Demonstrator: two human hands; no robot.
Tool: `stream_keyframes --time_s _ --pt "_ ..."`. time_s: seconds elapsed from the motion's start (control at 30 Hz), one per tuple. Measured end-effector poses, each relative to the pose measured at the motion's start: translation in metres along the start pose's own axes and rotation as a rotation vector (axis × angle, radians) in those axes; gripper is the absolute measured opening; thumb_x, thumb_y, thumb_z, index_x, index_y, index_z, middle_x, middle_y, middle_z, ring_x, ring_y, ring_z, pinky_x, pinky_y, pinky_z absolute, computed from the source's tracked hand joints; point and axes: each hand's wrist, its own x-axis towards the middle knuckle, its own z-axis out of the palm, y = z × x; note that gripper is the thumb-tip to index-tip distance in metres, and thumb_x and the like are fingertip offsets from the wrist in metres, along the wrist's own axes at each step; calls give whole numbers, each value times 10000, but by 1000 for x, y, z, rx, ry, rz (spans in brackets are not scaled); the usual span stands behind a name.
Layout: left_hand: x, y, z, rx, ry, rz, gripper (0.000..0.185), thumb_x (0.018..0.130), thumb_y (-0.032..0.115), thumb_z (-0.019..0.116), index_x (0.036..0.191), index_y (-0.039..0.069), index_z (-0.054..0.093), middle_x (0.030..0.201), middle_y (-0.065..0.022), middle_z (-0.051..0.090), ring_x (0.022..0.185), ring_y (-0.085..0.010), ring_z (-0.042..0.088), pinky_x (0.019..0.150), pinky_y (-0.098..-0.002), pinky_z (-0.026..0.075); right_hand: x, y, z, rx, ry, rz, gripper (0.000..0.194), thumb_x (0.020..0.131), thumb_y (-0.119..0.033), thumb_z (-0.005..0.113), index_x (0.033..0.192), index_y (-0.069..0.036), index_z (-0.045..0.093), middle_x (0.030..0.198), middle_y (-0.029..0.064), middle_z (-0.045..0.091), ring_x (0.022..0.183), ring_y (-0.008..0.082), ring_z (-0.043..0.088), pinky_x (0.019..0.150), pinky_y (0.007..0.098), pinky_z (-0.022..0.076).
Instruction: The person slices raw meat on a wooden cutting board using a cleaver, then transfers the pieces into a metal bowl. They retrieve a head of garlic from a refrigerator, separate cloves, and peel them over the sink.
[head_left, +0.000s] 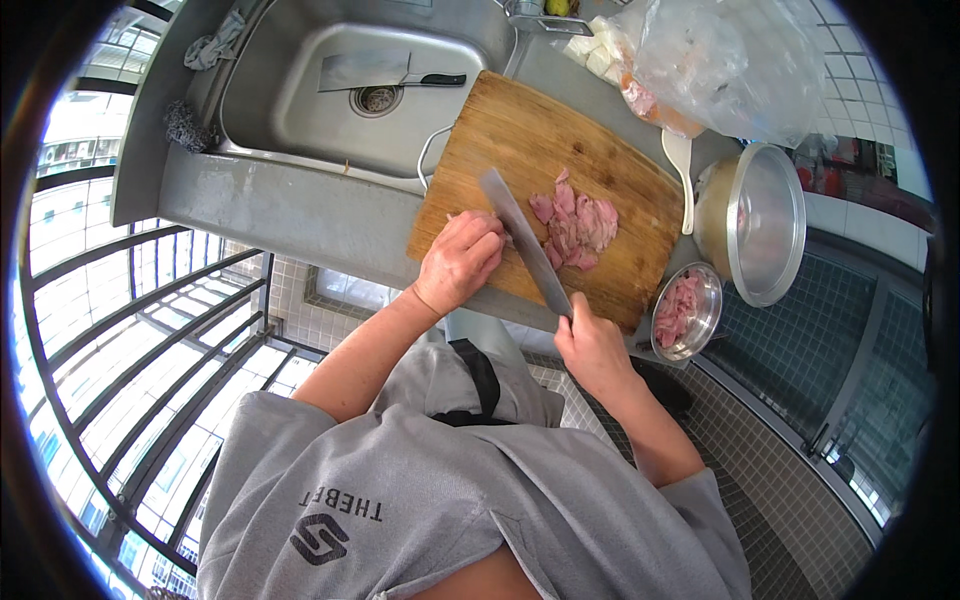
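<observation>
A wooden cutting board (510, 135) lies at an angle, its left end reaching over the sink's edge. My right hand (595, 345) grips the handle of a cleaver (529, 244), whose blade stands on edge across the board. Just left of the blade, my left hand (462, 259) presses down with curled fingers on a piece of raw meat, mostly hidden beneath them. Thin slices of pink raw meat (577, 225) are heaped to the right of the blade. More sliced meat (677, 311) fills part of a small steel bowl (716, 296) by the board's right corner.
A second cleaver (367, 71) rests in the steel sink (300, 127) near the drain. Along the right stand a white rice paddle (682, 180), a large bowl (772, 225) and a clear plastic bag (727, 60). A steel-wool scrubber (186, 126) and a rag (216, 41) sit at far left.
</observation>
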Motion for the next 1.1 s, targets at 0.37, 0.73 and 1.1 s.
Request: stream_keyframes --time_s 0.37,0.73,1.1 --pt "-4 -2 -3 16 -17 40 228 665 -4 678 863 37 573 974 -79 564 923 -277 568 782 -379 475 39 -2 6 -14 110 -74 187 886 -156 525 967 -7 448 631 233 590 623 430 602 571 528 473" --pt "-5 1 -6 41 64 57 238 681 -18 674 901 48 611 964 -54 587 881 -247 578 757 -349 478 28 1 3 70 290 -45 172 868 -148 560 933 -25 459 627 218 577 610 416 595 544 514 460" --pt "-7 -2 -4 29 58 56 182 687 -6 683 843 40 602 953 -58 594 911 -250 586 765 -347 489 29 -4 11 -137 119 -50 178 869 -175 556 949 -49 458 611 197 600 581 402 614 525 496 494"
